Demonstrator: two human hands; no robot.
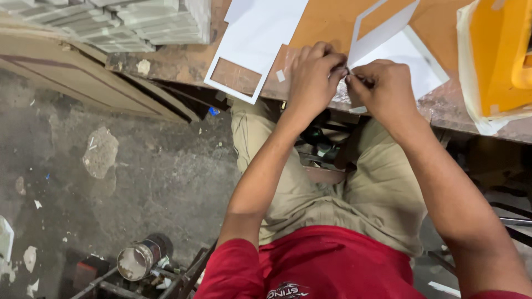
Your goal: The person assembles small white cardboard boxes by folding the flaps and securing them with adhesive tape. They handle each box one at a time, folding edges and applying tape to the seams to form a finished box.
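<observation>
At twelve o'clock, over the bench [183, 63] edge, the left hand [313, 77] and right hand [383, 88] meet, each grip pinched shut on a small white strip [348, 71] between their fingertips. A white card frame [256, 47] lies at eleven o'clock.

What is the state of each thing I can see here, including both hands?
Left hand: closed, fingers pinching at the frame's corner.
Right hand: closed, fingers pinching the same spot.
White frame: tilted up, one corner held between the hands.
White sheet: flat on the bench, with a rectangular cut-out.
Yellow crate: standing at the bench edge, wrapped in plastic.
Tin can: lying on its side on the floor.
</observation>
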